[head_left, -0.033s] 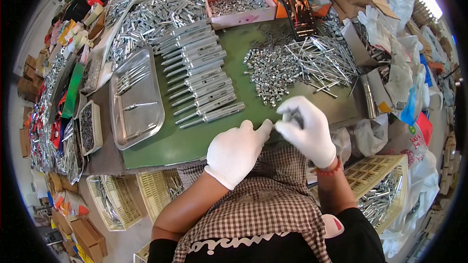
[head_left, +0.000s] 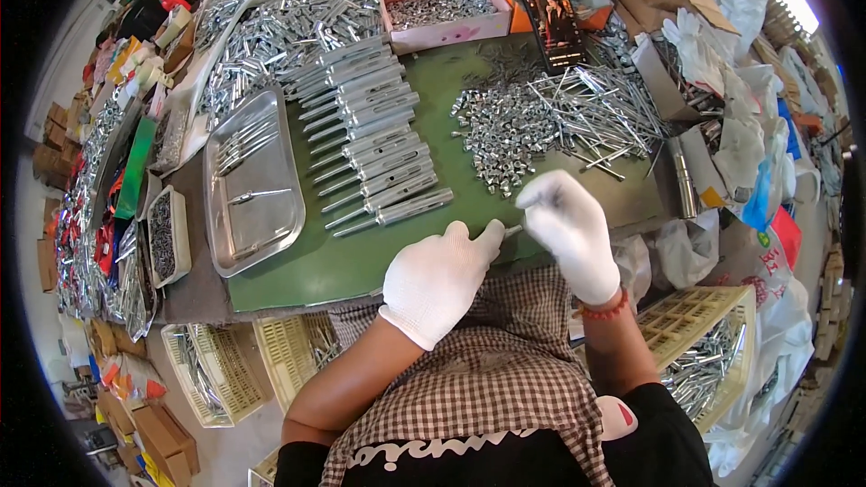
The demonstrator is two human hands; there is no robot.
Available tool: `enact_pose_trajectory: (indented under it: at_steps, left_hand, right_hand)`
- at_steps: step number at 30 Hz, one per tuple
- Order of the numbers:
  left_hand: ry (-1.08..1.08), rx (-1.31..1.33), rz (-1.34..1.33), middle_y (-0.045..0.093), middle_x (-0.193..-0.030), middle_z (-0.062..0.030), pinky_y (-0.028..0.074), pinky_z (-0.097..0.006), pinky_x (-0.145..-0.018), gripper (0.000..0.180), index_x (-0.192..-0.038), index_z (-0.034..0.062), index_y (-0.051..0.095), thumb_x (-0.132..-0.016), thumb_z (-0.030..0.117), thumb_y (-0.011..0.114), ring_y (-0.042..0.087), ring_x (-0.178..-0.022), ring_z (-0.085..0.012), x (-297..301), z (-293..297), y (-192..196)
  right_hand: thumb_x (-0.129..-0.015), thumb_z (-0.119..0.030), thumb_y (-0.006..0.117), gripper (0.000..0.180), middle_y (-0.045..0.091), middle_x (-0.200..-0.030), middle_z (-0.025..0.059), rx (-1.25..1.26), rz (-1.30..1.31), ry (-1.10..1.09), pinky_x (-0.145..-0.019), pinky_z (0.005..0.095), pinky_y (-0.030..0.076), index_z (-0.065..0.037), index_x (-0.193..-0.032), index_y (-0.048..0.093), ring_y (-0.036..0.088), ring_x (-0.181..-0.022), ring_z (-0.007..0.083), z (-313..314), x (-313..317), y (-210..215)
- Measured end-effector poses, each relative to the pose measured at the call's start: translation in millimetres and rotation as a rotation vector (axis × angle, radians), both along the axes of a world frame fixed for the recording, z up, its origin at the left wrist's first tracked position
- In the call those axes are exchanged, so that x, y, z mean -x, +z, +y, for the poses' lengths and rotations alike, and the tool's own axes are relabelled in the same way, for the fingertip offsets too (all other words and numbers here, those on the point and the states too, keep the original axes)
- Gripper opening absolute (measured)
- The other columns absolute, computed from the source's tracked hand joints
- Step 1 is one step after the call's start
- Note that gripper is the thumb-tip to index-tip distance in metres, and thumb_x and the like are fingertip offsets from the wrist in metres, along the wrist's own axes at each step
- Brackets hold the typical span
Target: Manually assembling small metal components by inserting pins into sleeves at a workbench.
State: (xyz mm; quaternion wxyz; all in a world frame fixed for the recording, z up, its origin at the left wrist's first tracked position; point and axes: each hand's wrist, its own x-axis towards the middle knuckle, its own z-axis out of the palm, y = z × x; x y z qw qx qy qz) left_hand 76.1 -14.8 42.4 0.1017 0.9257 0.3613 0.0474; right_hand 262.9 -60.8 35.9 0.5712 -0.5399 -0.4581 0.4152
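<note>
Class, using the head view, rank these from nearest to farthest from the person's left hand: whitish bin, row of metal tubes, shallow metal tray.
From the left hand:
1. Row of metal tubes, ahead-left.
2. Shallow metal tray, left of the tubes.
3. Whitish bin, left of the tray.

The head view comes from the left of two fisheye cameras worn side by side on the person's head. It looks steeply down and a little forward, upright and unmirrored. The tabletop [head_left: 316,269] spreads across the middle, its far side toward the top. Left hand [head_left: 440,287] and right hand [head_left: 568,233] lie near the lens, just below centre; the apron [head_left: 487,388] and forearms [head_left: 347,388] enter from the lower edge. The lens reaches wide, taking in crates [head_left: 699,320] below tabletop height and bending straight edges toward a dark, round rim.
</note>
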Motion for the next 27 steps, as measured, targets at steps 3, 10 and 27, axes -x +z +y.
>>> enact_pose_trajectory:
  at_steps: [3,10,27]
  left_hand:
    - [-0.023,-0.009,0.001,0.057,-0.077,-0.0096,0.051,-0.043,-0.053,0.029,-0.126,0.0236,0.065,-0.098,0.026,0.062,0.064,-0.061,-0.0306,-1,1,1]
    - [-0.031,0.009,-0.012,0.057,-0.076,-0.0084,0.051,-0.043,-0.051,0.026,-0.122,0.0227,0.064,-0.097,0.028,0.063,0.063,-0.059,-0.03,-1,1,1]
    - [-0.028,-0.03,0.03,0.065,-0.081,-0.0087,0.056,-0.041,-0.059,0.02,-0.095,0.0123,0.063,-0.1,0.032,0.061,0.07,-0.071,-0.028,12,-3,6]
  right_hand:
    - [-0.108,-0.043,0.041,0.051,0.044,-0.064,-0.0014,-0.126,0.763,0.014,-0.049,0.0255,0.023,-0.002,-0.087,0.061,0.031,-0.052,0.0075,15,6,-19]
    - [-0.109,-0.04,0.04,0.052,0.041,-0.061,-0.0005,-0.251,0.914,0.038,-0.049,0.0268,0.025,-0.002,-0.077,0.057,0.032,-0.051,0.0091,27,23,-30]
    - [-0.109,-0.035,0.036,0.052,0.037,-0.061,0.0013,-0.375,0.832,-0.063,-0.053,0.0313,0.023,-0.005,-0.069,0.047,0.032,-0.054,0.0131,17,19,-41]
